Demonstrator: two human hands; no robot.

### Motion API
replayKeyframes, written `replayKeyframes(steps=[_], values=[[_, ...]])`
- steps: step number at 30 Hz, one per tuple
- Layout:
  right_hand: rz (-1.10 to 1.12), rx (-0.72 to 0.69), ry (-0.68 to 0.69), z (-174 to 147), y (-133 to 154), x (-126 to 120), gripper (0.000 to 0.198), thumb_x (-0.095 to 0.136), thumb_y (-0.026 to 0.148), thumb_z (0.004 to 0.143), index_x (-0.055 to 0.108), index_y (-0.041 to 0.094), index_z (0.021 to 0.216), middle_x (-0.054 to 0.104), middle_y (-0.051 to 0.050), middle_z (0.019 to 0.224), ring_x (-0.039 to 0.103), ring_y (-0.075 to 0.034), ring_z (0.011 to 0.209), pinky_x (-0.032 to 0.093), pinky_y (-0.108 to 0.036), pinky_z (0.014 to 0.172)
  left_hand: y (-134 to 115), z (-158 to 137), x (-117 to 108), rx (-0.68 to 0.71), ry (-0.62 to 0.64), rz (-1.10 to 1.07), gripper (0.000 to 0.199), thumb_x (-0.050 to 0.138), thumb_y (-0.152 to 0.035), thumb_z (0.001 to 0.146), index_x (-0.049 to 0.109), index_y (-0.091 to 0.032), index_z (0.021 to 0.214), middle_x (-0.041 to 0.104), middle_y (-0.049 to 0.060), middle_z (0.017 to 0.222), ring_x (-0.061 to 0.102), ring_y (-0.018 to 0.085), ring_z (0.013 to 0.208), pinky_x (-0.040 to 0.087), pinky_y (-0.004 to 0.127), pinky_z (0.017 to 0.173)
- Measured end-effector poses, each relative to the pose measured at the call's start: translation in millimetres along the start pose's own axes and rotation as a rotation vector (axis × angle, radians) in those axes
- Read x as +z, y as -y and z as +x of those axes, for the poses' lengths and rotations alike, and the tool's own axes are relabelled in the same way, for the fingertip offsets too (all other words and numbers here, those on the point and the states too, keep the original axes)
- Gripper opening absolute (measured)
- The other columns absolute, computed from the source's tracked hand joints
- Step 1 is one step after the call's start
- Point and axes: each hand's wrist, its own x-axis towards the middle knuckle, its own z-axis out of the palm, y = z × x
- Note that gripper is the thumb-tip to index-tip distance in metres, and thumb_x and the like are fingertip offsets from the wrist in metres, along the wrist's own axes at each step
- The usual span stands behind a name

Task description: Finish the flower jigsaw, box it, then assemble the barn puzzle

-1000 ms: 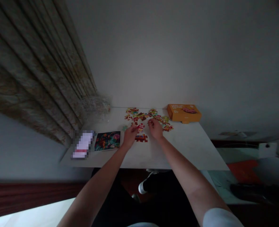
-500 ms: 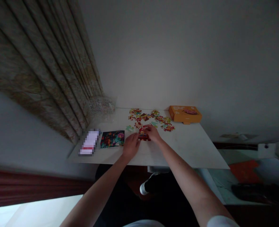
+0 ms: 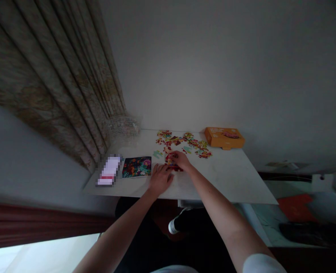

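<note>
A small joined patch of red jigsaw puzzle (image 3: 179, 169) lies on the white table, partly hidden by my hands. My left hand (image 3: 161, 179) rests palm down at its left side, fingers stretched out, with the fingertips at the patch's edge. From the right, my right hand (image 3: 181, 160) reaches over the patch, its fingers closed in a pinch on a red puzzle piece (image 3: 170, 156) at the upper left of the patch. Pale green puzzle pieces (image 3: 157, 154) lie close by. Several loose multicoloured pieces (image 3: 175, 141) are scattered beyond my hands.
A colourful printed picture sheet (image 3: 136, 167) lies left of my hands, beside a blurred-out phone (image 3: 110, 170). At the back right stands an orange box (image 3: 224, 138). Clear crinkled plastic packaging (image 3: 123, 127) sits by the curtain (image 3: 93, 76). A wall closes off the table's far edge.
My left hand has slid slightly down and right, its fingers now flatter and more spread. The right hand has shifted a little left over the patch's upper left, still pinching. The view moved slightly.
</note>
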Motion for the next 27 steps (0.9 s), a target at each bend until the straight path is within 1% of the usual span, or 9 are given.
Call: replayKeyframes(steps=[4, 8, 10, 12, 15, 18, 21, 24, 27], values=[[-0.165, 0.015, -0.006, -3, 5, 2, 0.023, 0.069, 0.028, 0.09, 0.076, 0.023, 0.111, 0.076, -0.008, 0.112, 0.07, -0.023, 0.102, 0.051, -0.034, 0.092, 0, 0, -2, 0.013, 0.002, -0.011, 0.023, 0.059, -0.023, 0.097, 0.073, -0.025, 0.115, 0.072, 0.008, 0.126, 0.063, 0.028, 0.122, 0.036, 0.056, 0.121], [-0.236, -0.001, -0.026, -9, 11, 3, 0.022, 0.069, 0.032, 0.093, 0.076, 0.024, 0.112, 0.072, -0.01, 0.117, 0.068, -0.024, 0.106, 0.049, -0.034, 0.094, -2, 1, -3, 0.0, 0.023, -0.002, 0.023, 0.059, -0.023, 0.096, 0.073, -0.025, 0.115, 0.071, 0.01, 0.125, 0.063, 0.028, 0.122, 0.035, 0.056, 0.122], [-0.252, -0.02, -0.045, -13, 12, 5, 0.022, 0.069, 0.033, 0.093, 0.076, 0.025, 0.112, 0.071, -0.009, 0.118, 0.068, -0.023, 0.106, 0.048, -0.033, 0.095, -1, 1, -1, -0.003, 0.035, -0.007, 0.023, 0.058, -0.023, 0.096, 0.072, -0.025, 0.114, 0.069, 0.012, 0.13, 0.061, 0.029, 0.127, 0.035, 0.057, 0.122], [-0.247, -0.029, -0.066, -17, 12, 8, 0.023, 0.068, 0.032, 0.093, 0.076, 0.025, 0.113, 0.071, -0.008, 0.117, 0.067, -0.022, 0.106, 0.047, -0.032, 0.095, 0, 1, 0, -0.003, 0.043, -0.023, 0.023, 0.056, -0.023, 0.097, 0.07, -0.024, 0.116, 0.064, 0.013, 0.14, 0.056, 0.03, 0.135, 0.032, 0.057, 0.124], [-0.189, -0.058, -0.114, -22, 7, 9, 0.025, 0.066, 0.027, 0.093, 0.074, 0.023, 0.116, 0.071, -0.008, 0.115, 0.066, -0.021, 0.104, 0.048, -0.031, 0.096, 1, 2, 2, 0.011, 0.07, -0.047, 0.03, 0.054, -0.026, 0.1, 0.064, -0.025, 0.127, 0.056, 0.012, 0.152, 0.048, 0.029, 0.145, 0.028, 0.059, 0.126], [-0.169, -0.061, -0.225, -24, -8, -5, 0.025, 0.061, 0.023, 0.095, 0.074, 0.019, 0.116, 0.071, -0.01, 0.116, 0.064, -0.023, 0.11, 0.047, -0.034, 0.101, 2, 2, 1, 0.021, 0.117, -0.072, 0.035, 0.052, -0.026, 0.101, 0.06, -0.028, 0.136, 0.054, 0.01, 0.155, 0.047, 0.027, 0.146, 0.025, 0.06, 0.127], [-0.28, 0.007, -0.329, -25, -30, -30, 0.028, 0.057, 0.026, 0.098, 0.073, 0.017, 0.119, 0.069, -0.014, 0.125, 0.061, -0.027, 0.117, 0.044, -0.039, 0.105, 2, 3, 1, 0.022, 0.129, -0.091, 0.035, 0.05, -0.025, 0.102, 0.061, -0.03, 0.136, 0.056, 0.007, 0.154, 0.049, 0.026, 0.145, 0.026, 0.059, 0.127], [-0.39, 0.014, -0.313, -28, -47, -48, 0.038, 0.056, 0.029, 0.1, 0.067, 0.017, 0.134, 0.063, -0.016, 0.14, 0.058, -0.03, 0.123, 0.042, -0.043, 0.107, 2, 1, 3, 0.024, 0.096, -0.09, 0.033, 0.049, -0.025, 0.103, 0.063, -0.03, 0.133, 0.059, 0.007, 0.15, 0.052, 0.025, 0.142, 0.028, 0.058, 0.126], [-0.454, -0.003, -0.29, -31, -50, -50, 0.041, 0.053, 0.036, 0.102, 0.064, 0.023, 0.139, 0.058, -0.013, 0.15, 0.055, -0.033, 0.128, 0.041, -0.048, 0.108, 2, -1, 4, 0.028, 0.069, -0.079, 0.031, 0.049, -0.025, 0.104, 0.066, -0.03, 0.129, 0.063, 0.007, 0.145, 0.057, 0.026, 0.136, 0.028, 0.058, 0.125]])
